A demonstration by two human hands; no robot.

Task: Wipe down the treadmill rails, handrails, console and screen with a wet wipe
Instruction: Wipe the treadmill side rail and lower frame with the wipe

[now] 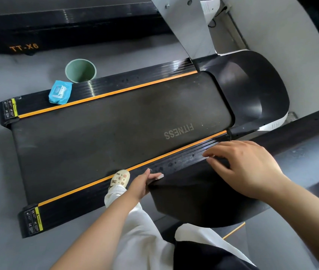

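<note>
Both forearms reach down from the bottom of the view, over white trousers. Lower down, the left hand pinches a small white wet wipe against the near edge of a dark panel, which seems to be a part of the treadmill's handrail or console; its fingers curl round the edge. The right hand lies relaxed with spread fingers and holds nothing; its fingertips rest on the top of the same dark part, above the near side rail.

A blue pack of wipes lies on the far side rail, and a green bin stands on the floor just beside that rail. A foot in a cream clog stands at the near rail's orange stripe.

I judge that the step in hand is the wiping of this dark panel's edge. The next move probably calls for sliding the wipe along the edge toward the right hand with steady pressure, while the right hand steadies the body.
</note>
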